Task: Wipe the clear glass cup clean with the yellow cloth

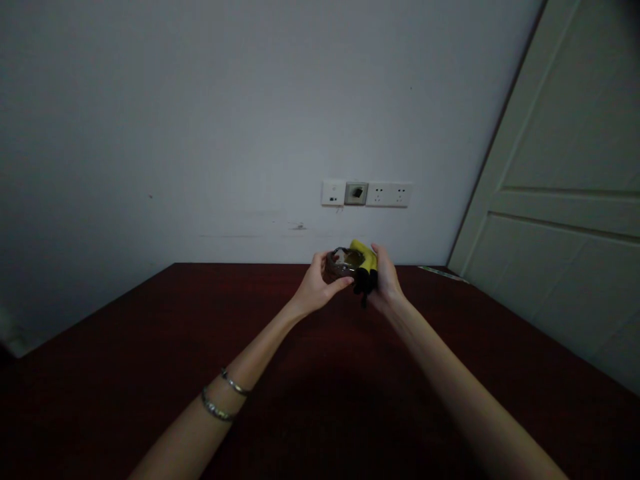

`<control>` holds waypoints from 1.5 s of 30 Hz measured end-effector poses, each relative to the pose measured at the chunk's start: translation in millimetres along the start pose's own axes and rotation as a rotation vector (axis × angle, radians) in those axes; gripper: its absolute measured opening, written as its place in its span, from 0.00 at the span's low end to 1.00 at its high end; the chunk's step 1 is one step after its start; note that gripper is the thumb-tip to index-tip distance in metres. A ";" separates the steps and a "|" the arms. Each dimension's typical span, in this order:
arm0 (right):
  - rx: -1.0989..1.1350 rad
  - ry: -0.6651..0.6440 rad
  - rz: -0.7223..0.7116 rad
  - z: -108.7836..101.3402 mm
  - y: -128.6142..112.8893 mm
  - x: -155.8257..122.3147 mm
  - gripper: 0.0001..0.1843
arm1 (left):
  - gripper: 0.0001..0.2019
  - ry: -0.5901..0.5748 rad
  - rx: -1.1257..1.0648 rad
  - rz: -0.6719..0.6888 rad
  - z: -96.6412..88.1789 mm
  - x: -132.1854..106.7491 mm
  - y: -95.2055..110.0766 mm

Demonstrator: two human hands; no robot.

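Just above the far edge of the dark red tabletop point(150, 347), a person's two bare hands are meeting in the middle and holding a small bundle up off the wood. The left hand point(319, 285) is curling narrowly around a round clear container point(341, 264), with the fingers wrapping its near side, and there's something dark showing through it, though I can't really tell what. The right hand point(385, 280) is closing on a yellow-and-black object point(363, 267), which is pressing right up against the container's right side. Honestly it's too small and dim to name, maybe some kind of cloth or sponge. The yellow part is sticking up and the black part is hanging down below the fingers, so its long axis is running roughly upright, while the container is lying closer to the left hand. Two silver bangles point(225, 397) are sitting on the left forearm. Past the tabletop's far edge, a white wall socket panel point(367, 194) is showing on the wall, a white panelled door point(550, 200) is standing beyond its right corner, and a thin pale strip point(443, 273) is lying along that same far edge.
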State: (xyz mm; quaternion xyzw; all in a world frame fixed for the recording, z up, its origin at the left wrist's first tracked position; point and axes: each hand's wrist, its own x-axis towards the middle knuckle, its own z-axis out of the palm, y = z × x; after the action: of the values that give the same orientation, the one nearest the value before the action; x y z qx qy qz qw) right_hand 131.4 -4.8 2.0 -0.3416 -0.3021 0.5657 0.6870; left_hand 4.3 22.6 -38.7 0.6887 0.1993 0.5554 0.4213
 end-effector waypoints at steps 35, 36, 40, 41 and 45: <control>-0.033 0.046 0.081 -11.3 0.4 10.0 0.18 | 0.33 -0.109 -0.074 -0.106 -3.9 -5.3 2.6; -0.042 0.052 0.086 -11.6 -0.9 9.5 0.19 | 0.32 -0.108 -0.074 -0.079 -3.5 -5.0 1.0; -0.020 0.058 0.053 -5.4 -0.2 4.0 0.18 | 0.32 -0.076 -0.061 -0.008 -3.1 -4.2 -1.4; -0.003 0.047 0.038 -2.8 1.2 2.1 0.17 | 0.31 -0.052 -0.056 0.004 -3.2 -4.0 -1.1; 0.130 -0.008 -0.054 6.9 7.9 -4.3 0.12 | 0.31 0.062 -0.052 0.034 -4.7 -0.6 -0.1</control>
State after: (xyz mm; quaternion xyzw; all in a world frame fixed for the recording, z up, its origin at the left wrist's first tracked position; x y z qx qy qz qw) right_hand 120.6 -7.2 -0.6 -0.2858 -0.2768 0.5667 0.7215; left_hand -0.3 23.9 -39.0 0.6635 0.1860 0.5884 0.4232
